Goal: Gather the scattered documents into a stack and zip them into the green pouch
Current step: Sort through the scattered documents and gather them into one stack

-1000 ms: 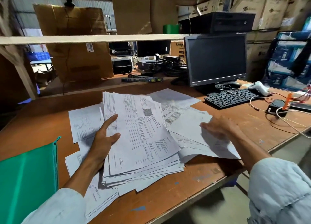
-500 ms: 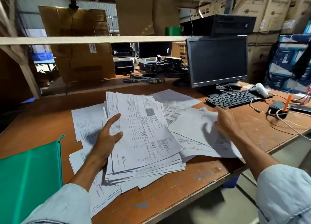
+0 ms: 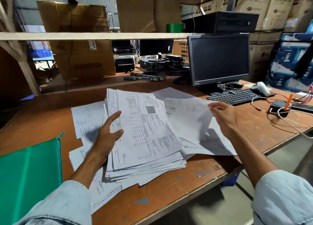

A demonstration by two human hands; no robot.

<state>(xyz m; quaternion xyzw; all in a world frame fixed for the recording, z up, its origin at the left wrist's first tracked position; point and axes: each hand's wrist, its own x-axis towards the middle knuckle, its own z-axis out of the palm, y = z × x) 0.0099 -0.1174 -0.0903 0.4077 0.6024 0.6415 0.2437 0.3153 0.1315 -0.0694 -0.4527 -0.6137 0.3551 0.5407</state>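
Observation:
A thick pile of printed documents (image 3: 145,136) lies in the middle of the brown table (image 3: 194,179). My left hand (image 3: 108,133) grips the pile's left edge, thumb on top. My right hand (image 3: 225,118) pinches the far corner of a single sheet (image 3: 189,123) and holds it lifted above the loose papers on the right (image 3: 218,145). More loose sheets lie left of the pile (image 3: 88,118) and under my left forearm (image 3: 101,191). The green pouch (image 3: 30,174) lies flat at the near left.
A black monitor (image 3: 218,58) and keyboard (image 3: 235,96) stand at the back right, with a white scanner (image 3: 260,88), a small black box (image 3: 279,108) and tangled cables beside them. Cardboard boxes and a shelf rise behind. The table's near edge runs diagonally at the right.
My right hand moved up and back from flat on the right-hand papers, taking hold of one sheet and lifting it. The left hand stayed on the pile.

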